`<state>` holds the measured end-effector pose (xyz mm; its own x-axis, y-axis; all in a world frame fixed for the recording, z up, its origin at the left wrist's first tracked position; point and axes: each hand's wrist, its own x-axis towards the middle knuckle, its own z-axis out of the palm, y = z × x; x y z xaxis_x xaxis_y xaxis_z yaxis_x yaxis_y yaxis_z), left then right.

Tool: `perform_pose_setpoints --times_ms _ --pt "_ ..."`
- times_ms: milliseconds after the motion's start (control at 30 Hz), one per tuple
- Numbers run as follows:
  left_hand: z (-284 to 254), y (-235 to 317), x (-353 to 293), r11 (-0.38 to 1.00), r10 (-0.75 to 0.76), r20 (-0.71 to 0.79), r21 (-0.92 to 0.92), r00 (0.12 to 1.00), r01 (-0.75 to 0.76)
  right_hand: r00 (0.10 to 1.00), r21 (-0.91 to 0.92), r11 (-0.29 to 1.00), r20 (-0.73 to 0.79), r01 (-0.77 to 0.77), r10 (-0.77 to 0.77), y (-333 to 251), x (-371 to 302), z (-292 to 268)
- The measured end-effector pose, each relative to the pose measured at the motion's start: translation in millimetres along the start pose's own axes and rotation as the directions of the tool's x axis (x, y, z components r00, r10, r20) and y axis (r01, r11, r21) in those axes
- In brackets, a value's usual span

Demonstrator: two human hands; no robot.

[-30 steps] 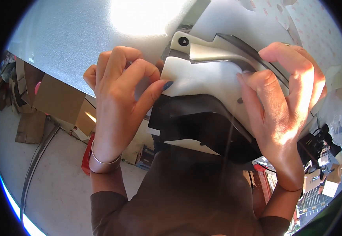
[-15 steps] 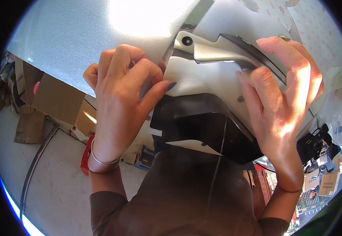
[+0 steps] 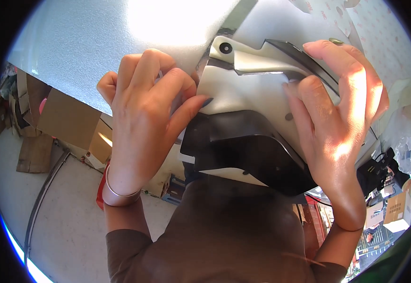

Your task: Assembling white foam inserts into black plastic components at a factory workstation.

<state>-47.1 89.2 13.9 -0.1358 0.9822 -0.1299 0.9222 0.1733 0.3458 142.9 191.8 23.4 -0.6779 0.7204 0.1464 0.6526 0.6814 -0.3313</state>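
A moulded black-and-white plastic part (image 3: 243, 96) lies in front of me, with a glossy black curved section on its near side and a dark round hole at its far left corner. My left hand (image 3: 144, 108) is closed at the left edge of the white section, thumb on top and index finger curled beside it. Over the right side of the part, my right hand (image 3: 340, 108) has thumb and index finger pinched together close to the white surface. Its other fingers reach past the dark far strip. Whatever lies between the right fingertips is hidden.
Pale foam sheet (image 3: 87, 42) covers the table at the far left. Cardboard boxes (image 3: 68, 115) stand below on the left, near a dark cable (image 3: 47, 193). To the right are clear plastic wrap (image 3: 406, 137) and a black device (image 3: 375, 174). Other people appear small at lower right.
Both hands have shifted very slightly, the right one a little up and left. The pinched fingers keep nearly the same places on the part.
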Motion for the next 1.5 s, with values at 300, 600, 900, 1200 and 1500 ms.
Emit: perform_pose_setpoints --times_ms 300,600,900,1200,1500 --pt "1.5 -3.4 5.9 0.992 0.119 -0.023 0.047 0.993 -0.118 0.981 -0.156 0.97 -0.033 0.184 -0.192 3.9 -4.7 5.6" --pt "17.7 -15.8 -7.5 0.816 0.527 -0.125 -0.201 0.84 -0.542 0.985 -0.135 0.976 0.005 0.172 -0.173 0.9 -7.5 -11.8" --pt "12.5 -16.6 15.5 0.706 0.671 0.041 -0.34 0.74 -0.621 0.762 0.252 0.91 0.64 -0.329 0.098 -5.7 -74.8 -65.9" --pt "8.9 7.7 19.5 0.799 0.564 0.093 -0.315 0.821 -0.513 0.88 0.338 0.902 0.466 -0.269 0.088 -28.9 -32.3 -19.2" --pt "34.0 -12.8 -18.7 0.876 0.371 -0.204 -0.247 0.906 -0.414 0.81 0.311 0.926 0.586 -0.213 -0.01 5.6 -74.3 -57.1"
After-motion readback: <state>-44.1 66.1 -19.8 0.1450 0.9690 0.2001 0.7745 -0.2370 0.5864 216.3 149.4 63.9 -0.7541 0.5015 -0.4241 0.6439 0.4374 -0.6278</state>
